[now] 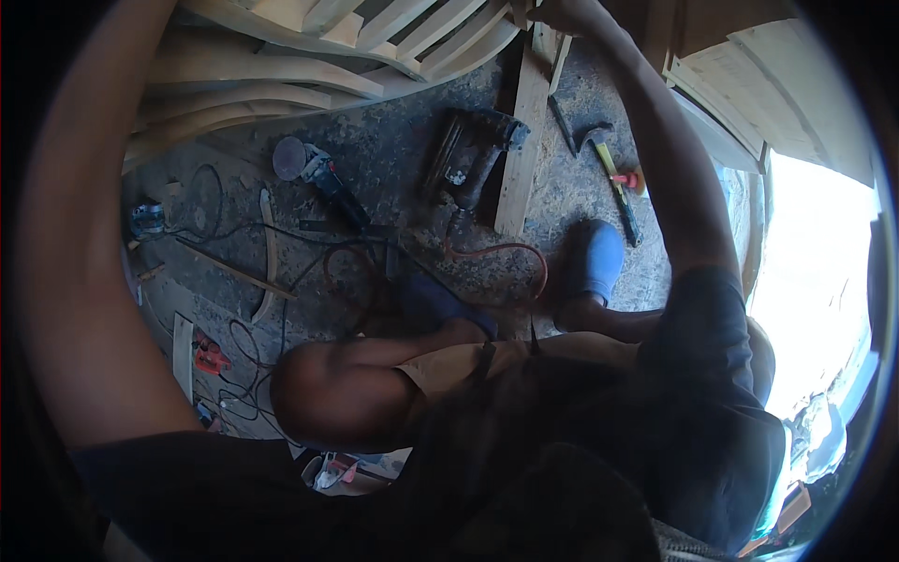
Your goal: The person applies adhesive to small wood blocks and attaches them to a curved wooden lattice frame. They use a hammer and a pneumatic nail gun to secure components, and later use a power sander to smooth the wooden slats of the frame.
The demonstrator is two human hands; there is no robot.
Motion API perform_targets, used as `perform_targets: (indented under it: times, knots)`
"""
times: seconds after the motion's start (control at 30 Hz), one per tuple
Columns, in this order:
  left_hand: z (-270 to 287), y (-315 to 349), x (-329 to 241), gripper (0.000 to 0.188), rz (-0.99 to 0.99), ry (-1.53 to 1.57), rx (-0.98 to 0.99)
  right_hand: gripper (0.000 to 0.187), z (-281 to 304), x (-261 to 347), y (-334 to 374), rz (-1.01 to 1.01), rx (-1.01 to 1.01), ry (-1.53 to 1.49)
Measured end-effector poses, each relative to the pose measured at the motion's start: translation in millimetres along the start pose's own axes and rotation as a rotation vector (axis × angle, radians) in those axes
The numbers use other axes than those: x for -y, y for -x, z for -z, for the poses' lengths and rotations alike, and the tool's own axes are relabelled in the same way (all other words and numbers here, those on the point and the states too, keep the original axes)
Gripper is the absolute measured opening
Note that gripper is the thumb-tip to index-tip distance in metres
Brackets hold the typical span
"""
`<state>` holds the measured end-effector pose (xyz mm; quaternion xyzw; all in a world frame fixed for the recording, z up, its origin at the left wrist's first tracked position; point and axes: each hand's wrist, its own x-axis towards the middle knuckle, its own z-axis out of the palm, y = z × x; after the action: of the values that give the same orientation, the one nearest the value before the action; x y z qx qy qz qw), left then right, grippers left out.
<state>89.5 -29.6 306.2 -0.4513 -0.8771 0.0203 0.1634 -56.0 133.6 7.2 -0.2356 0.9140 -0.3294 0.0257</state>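
Observation:
A large wooden frame (281,67) of curved, pale slats spans the top of the head view. My left arm rises along the left side and leaves the picture at the top, so my left hand is out of sight. My right hand (573,15) is at the upper edge, partly cut off and dark. Its fingers look closed on the right end of the wooden frame. Below that hand a straight wooden board (524,155) lies on the floor, beside a dark nail gun (478,155) with a reddish hose.
An angle grinder (328,183) and a hammer (613,183) lie on the stained floor (393,140). Cables, wood strips (269,253) and a red tool (211,355) are scattered at left. My feet wear blue clogs (599,258). Pale wooden panels (796,103) stand at upper right.

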Motion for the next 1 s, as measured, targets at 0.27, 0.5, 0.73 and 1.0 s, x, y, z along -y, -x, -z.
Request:
perform_targets:
  times: [0.27,0.5,0.73,1.0]
  knots:
    - [0.5,46.0,-89.6,0.027,0.033,0.176,-0.078,0.019,-9.6,-71.4,-32.7,0.208,0.255,0.300]
    - [4.6,97.0,-133.2,0.027,0.151,0.248,0.071,0.018,-29.1,15.5,-18.1,0.196,0.269,-0.039]
    - [-18.9,99.6,-145.0,0.028,0.193,0.312,0.070,0.017,-63.9,-60.4,-23.9,0.416,0.044,0.192]
    - [-46.7,67.8,-100.2,0.029,0.244,0.258,-0.067,0.014,-50.4,-74.0,-26.9,0.656,-0.075,0.364]
